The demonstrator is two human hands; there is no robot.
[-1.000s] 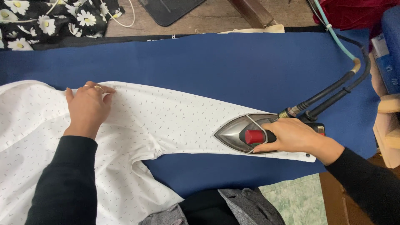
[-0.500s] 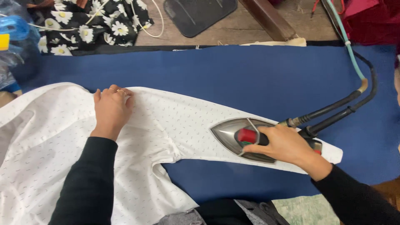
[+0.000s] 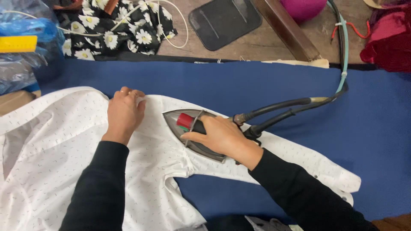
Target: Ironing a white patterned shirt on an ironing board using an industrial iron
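Note:
A white shirt with small dark flecks lies spread on a blue ironing surface, its sleeve stretched out to the right. My left hand lies flat on the shirt near the shoulder, pressing the cloth down. My right hand grips the red handle of a grey steam iron, which rests on the sleeve close to the shoulder, tip pointing left toward my left hand. Black hoses run from the iron's rear up to the right.
A black cloth with white daisies and a dark flat pad lie beyond the far edge. Blue plastic bags sit at the far left, red fabric at the far right. A wooden bar crosses the floor.
My right hand has slid the iron leftward along the sleeve, from near the cuff to the shoulder end. My left hand has stayed pressed on the shirt.

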